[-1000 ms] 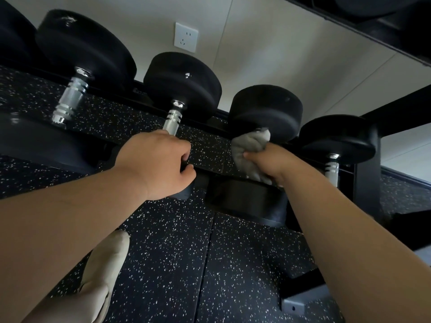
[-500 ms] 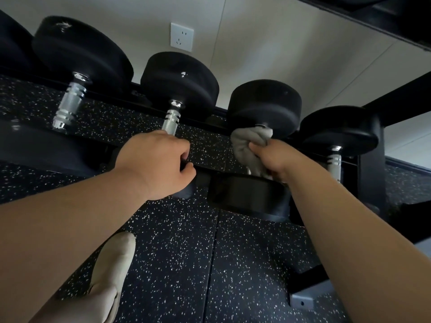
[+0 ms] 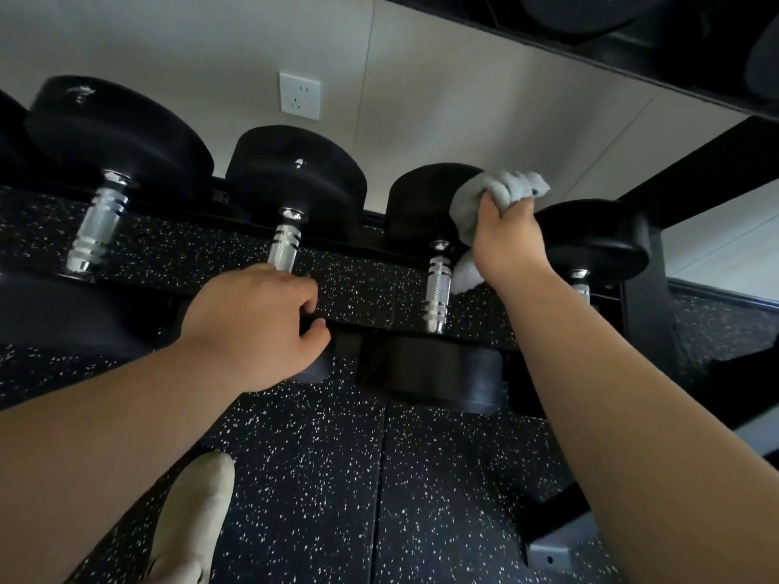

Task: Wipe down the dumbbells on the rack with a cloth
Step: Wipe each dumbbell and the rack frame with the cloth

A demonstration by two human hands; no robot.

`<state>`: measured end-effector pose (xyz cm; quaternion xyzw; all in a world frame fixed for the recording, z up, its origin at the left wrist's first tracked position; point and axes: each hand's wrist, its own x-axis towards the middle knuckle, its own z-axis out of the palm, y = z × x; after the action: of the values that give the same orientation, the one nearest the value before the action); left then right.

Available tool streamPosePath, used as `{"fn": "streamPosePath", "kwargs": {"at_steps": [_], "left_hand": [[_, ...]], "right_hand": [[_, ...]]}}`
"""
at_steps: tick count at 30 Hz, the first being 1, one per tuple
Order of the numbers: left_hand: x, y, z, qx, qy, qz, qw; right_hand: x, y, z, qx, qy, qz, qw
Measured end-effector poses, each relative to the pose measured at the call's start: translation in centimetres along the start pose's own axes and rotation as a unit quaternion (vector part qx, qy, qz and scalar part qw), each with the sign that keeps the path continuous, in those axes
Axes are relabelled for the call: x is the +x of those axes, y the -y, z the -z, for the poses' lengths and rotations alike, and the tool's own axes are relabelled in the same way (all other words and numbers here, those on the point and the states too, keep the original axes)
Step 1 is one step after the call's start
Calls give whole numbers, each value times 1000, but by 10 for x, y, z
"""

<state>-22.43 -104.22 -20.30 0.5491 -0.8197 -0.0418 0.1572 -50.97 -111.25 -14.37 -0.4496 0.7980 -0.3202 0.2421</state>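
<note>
Several black dumbbells with knurled chrome handles lie side by side on a black rack (image 3: 640,322). My right hand (image 3: 503,242) grips a grey cloth (image 3: 501,191) and presses it onto the far head of the third dumbbell (image 3: 421,204); its chrome handle (image 3: 437,284) is bare. My left hand (image 3: 261,322) is curled around the near end of the second dumbbell (image 3: 295,174), at the bottom of its handle (image 3: 284,246). A larger dumbbell (image 3: 118,132) lies further left and a smaller one (image 3: 598,238) right of the cloth.
The rack's upright post stands at the right and an upper shelf (image 3: 632,44) with more weights hangs overhead. A wall socket (image 3: 299,94) is behind the dumbbells. Below is speckled black rubber flooring (image 3: 442,499), with my light shoe (image 3: 189,524) at the lower left.
My right hand has lifted the cloth from the third dumbbell's handle up onto its far head, uncovering the chrome handle. My left hand has stayed where it was.
</note>
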Motion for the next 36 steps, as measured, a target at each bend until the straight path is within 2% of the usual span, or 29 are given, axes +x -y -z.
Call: {"fn": "streamPosePath", "kwargs": {"at_steps": [5,9,12,14,17,19,21,23,24,26,29,30,32,35,36], "left_hand": [[1,0,2,16,18,2,1000],[1,-1,3,12,23,14,1000],[1,-2,3,18,24,10,1000],[1,-1,1,21,16,5,1000],[0,1,0,20,16,14,1000],[1,-1,1,21,17,15,1000],[1,-2,3,22,16,12,1000],[1,-3,4,24,14,12,1000],[1,-3,4,23,14,14,1000],[1,-4,5,20,17,22,999],[0,-3,5,14,16,28,999],[0,-3,5,13,17,29,999],[0,-1,3,7,23,34,999],[2,0,1,-7,27,45,999],[2,1,0,-13,27,50,998]], "right_hand": [[22,19,-15,-95,-22,90,991],[13,20,-23,-224,-9,190,956],[13,9,-17,-235,13,243,941],[14,2,-7,-181,20,222,958],[27,0,6,-132,26,91,987],[36,0,9,-153,34,30,987],[34,10,6,-127,6,23,992],[23,22,-5,-255,-11,127,959],[18,28,-13,-320,-14,178,931],[8,38,-31,-378,4,268,886],[0,37,-40,-448,47,341,826],[-2,35,-37,-453,52,351,818],[2,29,-27,-427,47,364,827],[10,23,-10,-355,31,265,896],[13,22,-9,-345,12,232,909]]}}
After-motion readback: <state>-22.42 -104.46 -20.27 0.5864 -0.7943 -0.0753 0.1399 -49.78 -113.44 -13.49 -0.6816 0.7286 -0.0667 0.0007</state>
